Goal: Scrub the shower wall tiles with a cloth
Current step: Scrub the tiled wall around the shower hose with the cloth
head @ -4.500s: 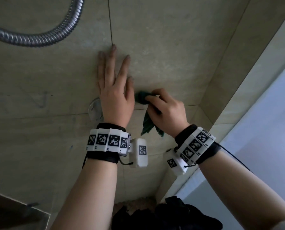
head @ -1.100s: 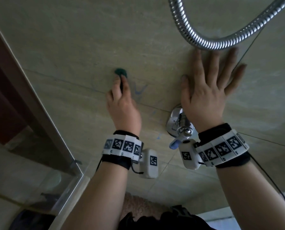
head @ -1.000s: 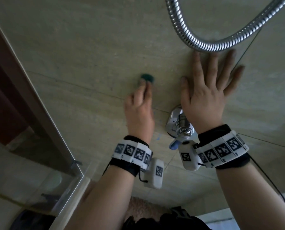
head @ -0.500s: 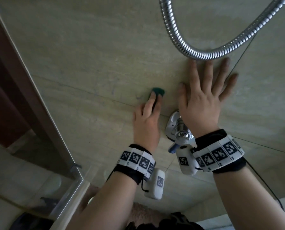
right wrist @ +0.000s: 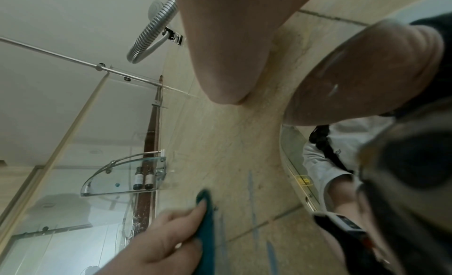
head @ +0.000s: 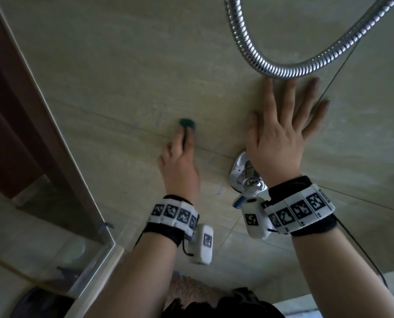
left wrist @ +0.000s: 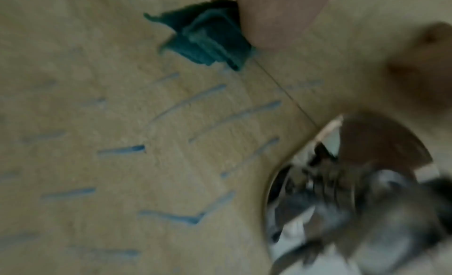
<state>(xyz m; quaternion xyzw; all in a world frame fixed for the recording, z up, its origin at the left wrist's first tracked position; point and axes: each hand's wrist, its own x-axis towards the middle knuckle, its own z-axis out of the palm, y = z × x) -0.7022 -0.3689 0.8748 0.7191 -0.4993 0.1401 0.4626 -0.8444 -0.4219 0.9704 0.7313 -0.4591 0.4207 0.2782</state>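
A small dark green cloth [head: 186, 122] is pressed against the beige wall tiles [head: 122, 65] by my left hand [head: 184, 136]. The hand grips the folded cloth [left wrist: 208, 41], and its fingers reach along it to the tips. In the right wrist view the cloth [right wrist: 205, 211] lies between those fingers and the wall. Blue streak marks [left wrist: 186, 219] cover the tile below the cloth. My right hand [head: 285, 115] lies flat on the wall to the right, fingers spread, holding nothing.
A metal shower hose [head: 260, 65] loops just above my right fingertips. The chrome mixer valve [head: 246, 177] juts from the wall under my right wrist. A glass screen with a brown frame [head: 42, 111] closes the left side, with a glass corner shelf [right wrist: 122, 174] on it.
The cloth changed from my right hand to my left. In the last second my left hand swept it right toward my right thumb, then back left. My right hand stays flat.
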